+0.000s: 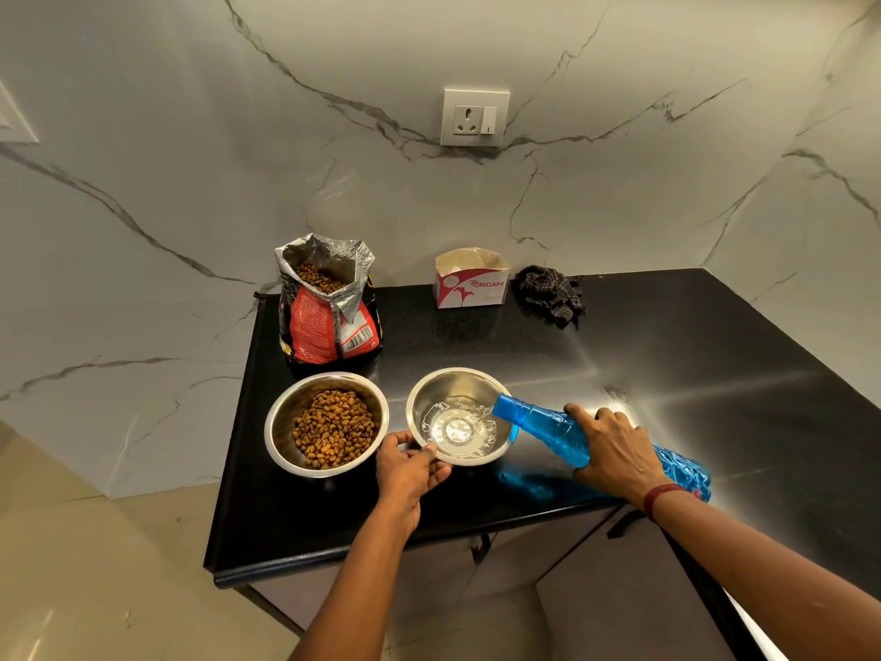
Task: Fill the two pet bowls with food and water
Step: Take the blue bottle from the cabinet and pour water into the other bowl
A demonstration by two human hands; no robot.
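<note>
Two steel pet bowls stand just beside each other near the front edge of the black counter (667, 355). Entries follow.

1. Food bowl (295, 403), left of the pair. Holds a heap of brown kibble (333, 429) covering the bottom. Judged finished; nothing touches it.

2. Water bowl (457, 384), right of the pair. Shallow, rippled water (457, 429) covers the bottom only, with bare steel wall above it. Judged partly filled, and the step in hand.

3. Left grip (410, 469), a bare hand. The thumb lies over the near-left rim of the water bowl and the fingers curl beneath, clamped on that rim. Presumably this stops the light bowl sliding or tipping while water lands in it.

4. Right grip (615, 450), a bare hand with a red wristband (662, 498). The fingers are wrapped round the middle of the blue plastic bottle (538, 419) and clamped on it. The bottle is tipped close to level, neck across the bowl's right rim, mouth over the inside, base toward the person. This is a pouring attitude, held low, likely to limit splashing. The stream itself is too faint to make out.

5. Pet-food bag (329, 317), upright behind the food bowl, top open, kibble visible inside. It is within reach yet apart from the pour.

6. Sundries at the back of the counter, against the marble wall:
   - An open-topped "Origami" carton (469, 281).
   - A crumpled dark checked cloth (550, 293) just to the carton's right, possibly handy for spills.
   - A wall socket (474, 116) above them, well clear of the water.
</note>
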